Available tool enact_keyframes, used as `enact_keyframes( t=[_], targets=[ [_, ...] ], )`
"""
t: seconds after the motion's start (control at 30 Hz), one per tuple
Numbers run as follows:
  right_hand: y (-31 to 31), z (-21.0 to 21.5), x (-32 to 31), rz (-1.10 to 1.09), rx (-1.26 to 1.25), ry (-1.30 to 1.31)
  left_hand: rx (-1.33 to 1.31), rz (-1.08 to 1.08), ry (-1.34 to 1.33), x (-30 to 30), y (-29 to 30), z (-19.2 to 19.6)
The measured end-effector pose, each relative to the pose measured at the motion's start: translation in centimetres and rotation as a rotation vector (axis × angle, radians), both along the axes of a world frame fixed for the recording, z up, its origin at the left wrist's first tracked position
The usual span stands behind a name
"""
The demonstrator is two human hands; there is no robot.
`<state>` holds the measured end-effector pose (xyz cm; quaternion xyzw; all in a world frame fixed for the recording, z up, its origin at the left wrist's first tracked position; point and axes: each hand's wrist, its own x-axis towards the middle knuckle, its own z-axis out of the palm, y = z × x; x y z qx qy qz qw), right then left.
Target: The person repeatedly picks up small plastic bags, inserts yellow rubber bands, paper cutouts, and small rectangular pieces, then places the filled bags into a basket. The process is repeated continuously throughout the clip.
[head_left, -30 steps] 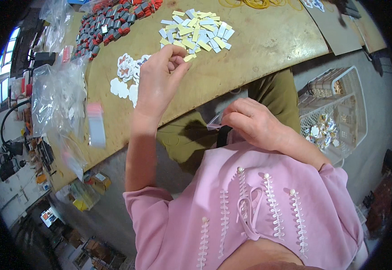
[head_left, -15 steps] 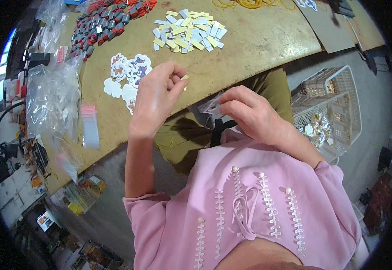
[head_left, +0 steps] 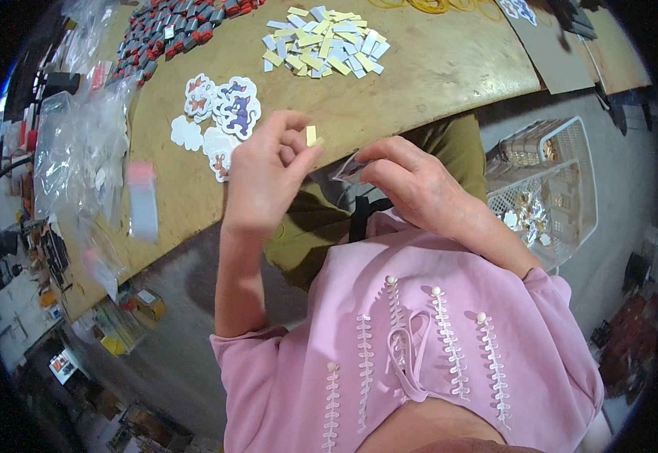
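My left hand [head_left: 272, 170] is above the table's near edge, fingers curled and closed. A small yellow strip [head_left: 311, 135] shows between its thumb and forefinger and seems pinched there. To the right, my right hand [head_left: 416, 177] hovers over my lap, its fingers bent together on a small clear plastic bag [head_left: 350, 171]; most of the bag's far side is hidden by the fingers. Die-cut cartoon stickers [head_left: 238, 109] lie in overlapping piles beyond my left hand, some showing a white face. Farther off is a heap of yellow and pale grey strips [head_left: 325, 41].
Small clear bags with pink tops [head_left: 142, 200] lie on the table [head_left: 419, 75] at left, beside large plastic bags [head_left: 80, 166]. Grey and red pieces [head_left: 167, 34] and yellow cords [head_left: 442, 6] are at the back. A white basket [head_left: 582, 181] holding shiny packets stands at right.
My left hand has tilted slightly, showing more of the yellow strip. The right hand has shifted a little left with the bag. The whole view has moved slightly.
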<state>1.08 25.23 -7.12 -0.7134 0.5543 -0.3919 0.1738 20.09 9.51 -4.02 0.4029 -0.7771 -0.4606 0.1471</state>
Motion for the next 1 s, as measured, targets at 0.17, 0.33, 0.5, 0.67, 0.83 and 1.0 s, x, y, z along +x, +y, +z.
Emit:
enact_keyframes(
  t=[0.17, 0.33, 0.5, 0.67, 0.83, 1.0],
  targets=[
    [0.1, -0.3, 0.2, 0.005, 0.027, -0.005, -0.206, -0.060, -0.067, -0.4, 0.1, -0.6],
    [0.3, -0.2, 0.2, 0.001, 0.031, 0.001, -0.250, -0.075, -0.088, -0.4, 0.4, -0.2],
    [0.1, -0.2, -0.1, 0.008, -0.002, 0.011, 0.146, 0.016, 0.191, 0.2, 1.3, -0.5],
    [-0.1, 0.1, 0.5, 0.042, -0.018, -0.003, -0.001, -0.080, 0.310, -0.2, 4.6, 1.1],
    [-0.1, 0.8, 0.0, 0.046, -0.015, 0.005, -0.412, -0.107, 0.218, 0.4, 4.3, 1.4],
    [-0.2, 0.7, 0.0, 0.056, 0.001, 0.005, -0.569, -0.293, 0.197, 1.5, 3.2, 1.6]
  ],
)
